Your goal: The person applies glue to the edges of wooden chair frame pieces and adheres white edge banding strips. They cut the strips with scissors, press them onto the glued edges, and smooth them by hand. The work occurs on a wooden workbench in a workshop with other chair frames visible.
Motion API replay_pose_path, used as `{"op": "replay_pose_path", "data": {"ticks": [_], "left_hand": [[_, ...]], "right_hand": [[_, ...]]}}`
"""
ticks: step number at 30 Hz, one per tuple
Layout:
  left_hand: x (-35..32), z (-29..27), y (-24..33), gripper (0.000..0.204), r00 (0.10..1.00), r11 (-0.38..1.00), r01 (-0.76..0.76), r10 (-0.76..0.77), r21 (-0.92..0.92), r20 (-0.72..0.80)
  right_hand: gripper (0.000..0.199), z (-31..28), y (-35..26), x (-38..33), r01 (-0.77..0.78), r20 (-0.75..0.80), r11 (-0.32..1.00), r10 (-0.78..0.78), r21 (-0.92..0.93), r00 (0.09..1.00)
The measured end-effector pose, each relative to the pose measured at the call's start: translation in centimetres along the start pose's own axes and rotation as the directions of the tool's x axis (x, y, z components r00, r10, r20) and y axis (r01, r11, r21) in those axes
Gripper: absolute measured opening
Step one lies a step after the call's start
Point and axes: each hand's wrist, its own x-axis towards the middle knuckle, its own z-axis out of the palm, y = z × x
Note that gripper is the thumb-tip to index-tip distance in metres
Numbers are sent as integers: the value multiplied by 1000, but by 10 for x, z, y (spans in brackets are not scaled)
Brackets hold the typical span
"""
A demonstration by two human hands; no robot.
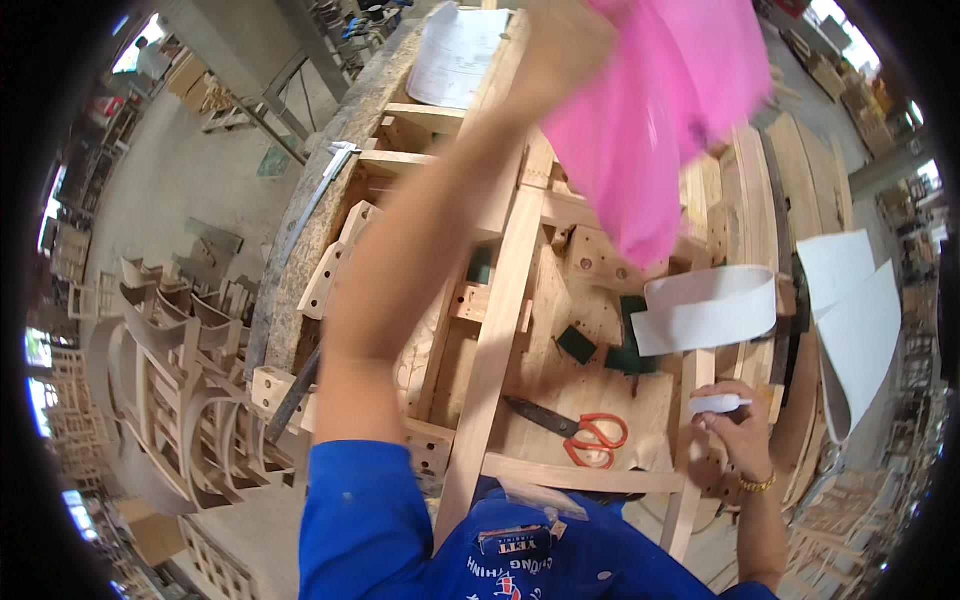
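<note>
My left arm reaches far forward across the bench, and my left hand, smeared by motion, grips a thin pink plastic bag that hangs over the wooden frame. At the right, my right hand is closed around a small white bottle with a narrow nozzle. Scissors with red handles lie inside the frame near me. Beyond my right hand a curled white sheet rests across the wood. Dark green pads lie beside drilled wooden blocks.
A caliper lies along the bench's left edge, and a paper drawing lies at the back. Another white sheet hangs at the right. Curved wooden parts are stacked on the left floor. A distant person shows at upper left.
</note>
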Motion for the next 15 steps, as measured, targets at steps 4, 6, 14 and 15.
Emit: {"op": "replay_pose_path", "data": {"ticks": [4,6,14,15], "left_hand": [[79,-125,-58,19,986,838,-144,165,527,8],[94,-207,-94,21,989,640,-147,110,754,99],[21,-229,-192,28,750,481,-408,-308,776,585],[3,-230,-192,28,720,510,-396,-342,763,603]], "right_hand": [[30,-8,0,7,44,27,998,-43,-43,999],[27,-1,6,24,176,45,981,-173,-78,984],[23,35,65,76,183,130,901,-142,-393,981],[22,46,64,84,206,187,889,-139,-409,972]]}}
